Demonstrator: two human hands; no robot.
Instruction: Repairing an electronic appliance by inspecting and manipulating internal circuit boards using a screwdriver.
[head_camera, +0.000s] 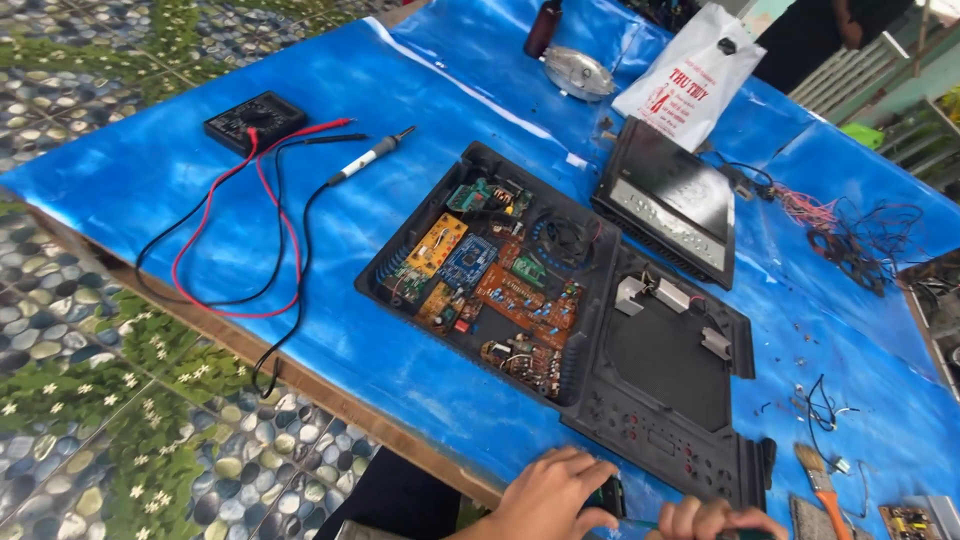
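**Opened player chassis just ahead of both hands**

Chassis (600, 330), black, lid off, lies on blue-covered bench (150, 170), long axis running from near-right to far-left; circuit boards (490, 280) fill its far-left half. Near corner sits just beyond the hands. Left hand (550, 495) curled round a small dark green-lit object (608, 495), kind unclear. Right hand (715, 520) closed on a dark handle, mostly cropped. Right is nearer the chassis corner. White plastic bag (690, 75) w/ red print at far edge; black multimeter (255, 120) w/ red & black leads far left.
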